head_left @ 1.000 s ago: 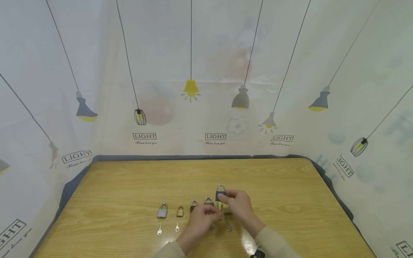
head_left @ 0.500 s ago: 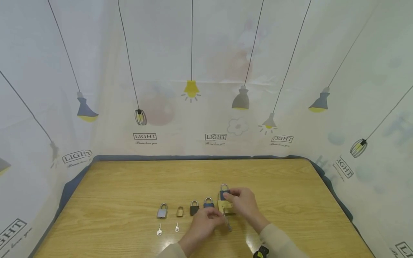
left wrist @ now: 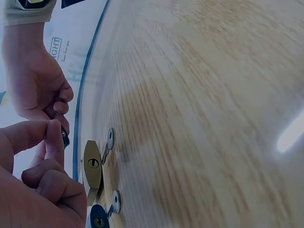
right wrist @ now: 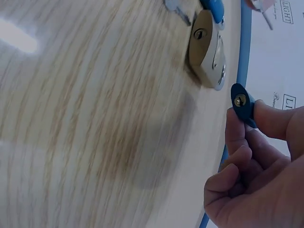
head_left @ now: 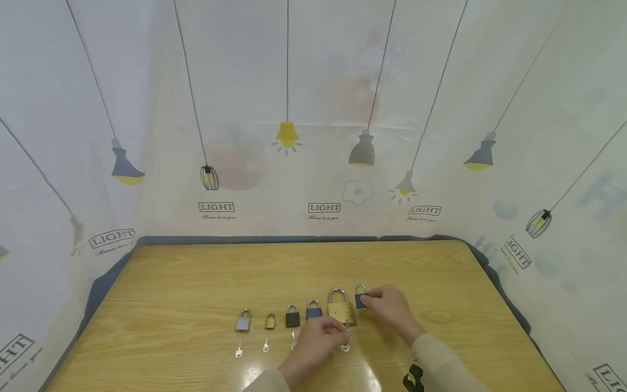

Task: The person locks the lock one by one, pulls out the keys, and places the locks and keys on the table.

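My right hand (head_left: 394, 310) pinches a small blue padlock (head_left: 361, 301) between thumb and fingers, shackle up. In the right wrist view the keyhole of this blue padlock (right wrist: 240, 100) faces the camera, and the padlock is above the table. Thumb and forefinger of my left hand (head_left: 317, 342) meet around a small silver key (right wrist: 265, 18), its blade sticking out from the fingertips. Between the two hands stands a large brass padlock (head_left: 339, 312), with a key (head_left: 345, 347) lying in front of it. Another blue padlock (head_left: 314, 310) is partly behind my left hand.
Further left on the wooden table (head_left: 186, 305) stand a black padlock (head_left: 292, 319), a tiny brass padlock (head_left: 270, 322) and a silver padlock (head_left: 243, 324). Keys lie before them, such as one silver key (head_left: 238, 350). A printed cloth (head_left: 264, 223) surrounds the table's far edges.
My right hand has carried the blue padlock rightward, from in front of the large brass padlock to its right side. My left hand has shifted slightly right, still pinching the key.
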